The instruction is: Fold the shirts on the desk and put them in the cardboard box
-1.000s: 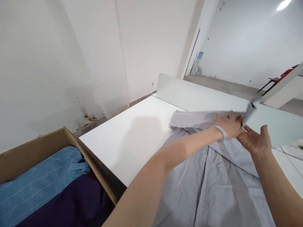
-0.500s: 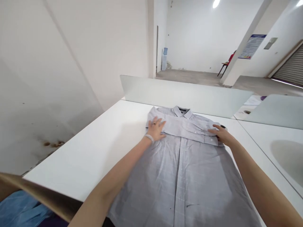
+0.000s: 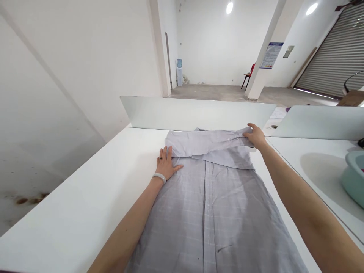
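Observation:
A light grey button-up shirt (image 3: pixel 182 212) lies front up on the white table (image 3: pixel 113 170), its collar end away from me. One sleeve (image 3: pixel 204 142) stretches across the chest, raised at its cuff end and hiding most of the collar. My right hand (image 3: pixel 256 137) pinches that cuff at the far right, lifting it off the shirt. My left hand (image 3: pixel 165 163), with a pale bangle at the wrist, lies with fingers spread on the shirt's left edge near the shoulder fold. Beneath the raised sleeve, another folded layer of grey cloth crosses the chest.
A frosted divider panel (image 3: pixel 199 113) runs along the table's far edge. On the adjoining table at right stands a pale green basin (image 3: pixel 354 178). A white wall (image 3: pixel 57 76) rises to the left. Far back are a pillar, a water dispenser and a roller shutter.
My right hand has raised the sleeve's cuff end up and away, and the sleeve now covers the collar. My left hand has shifted to the shirt's left edge. The view has turned right.

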Available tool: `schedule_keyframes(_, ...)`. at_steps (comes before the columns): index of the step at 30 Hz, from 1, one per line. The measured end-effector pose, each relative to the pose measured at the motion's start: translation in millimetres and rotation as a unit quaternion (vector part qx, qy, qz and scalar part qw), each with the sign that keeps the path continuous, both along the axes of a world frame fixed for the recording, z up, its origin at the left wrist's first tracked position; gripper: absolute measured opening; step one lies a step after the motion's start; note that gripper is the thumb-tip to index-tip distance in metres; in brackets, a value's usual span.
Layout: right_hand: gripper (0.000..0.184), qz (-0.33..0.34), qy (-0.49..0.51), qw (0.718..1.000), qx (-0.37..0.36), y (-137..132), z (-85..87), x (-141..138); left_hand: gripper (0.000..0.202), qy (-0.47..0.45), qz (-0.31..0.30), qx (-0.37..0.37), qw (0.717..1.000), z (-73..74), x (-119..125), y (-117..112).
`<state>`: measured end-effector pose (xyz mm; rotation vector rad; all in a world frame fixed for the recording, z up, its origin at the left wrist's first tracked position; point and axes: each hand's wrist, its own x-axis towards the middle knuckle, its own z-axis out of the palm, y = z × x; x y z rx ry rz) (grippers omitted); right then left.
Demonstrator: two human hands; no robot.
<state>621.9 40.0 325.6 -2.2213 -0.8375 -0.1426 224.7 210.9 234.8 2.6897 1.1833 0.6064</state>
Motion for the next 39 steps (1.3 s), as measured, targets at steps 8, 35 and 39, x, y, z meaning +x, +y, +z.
schedule_keyframes(8,0.047,-0.035,0.094,0.993,-0.064,-20,-81.1,13,0.074,-0.012,-0.011,-0.028,0.999,-2.8,-2,4)
schedule_keyframes(35,0.029,0.101,-0.023,0.991,-0.080,85,-22.4,-65,0.036,-0.068,0.052,-0.084,0.993,15.2,-11,11)
schedule_keyframes(39,0.024,0.220,-0.020,0.970,-0.105,157,-21.3,-129,0.032,-0.095,0.074,-0.068,0.990,13.1,-14,11)
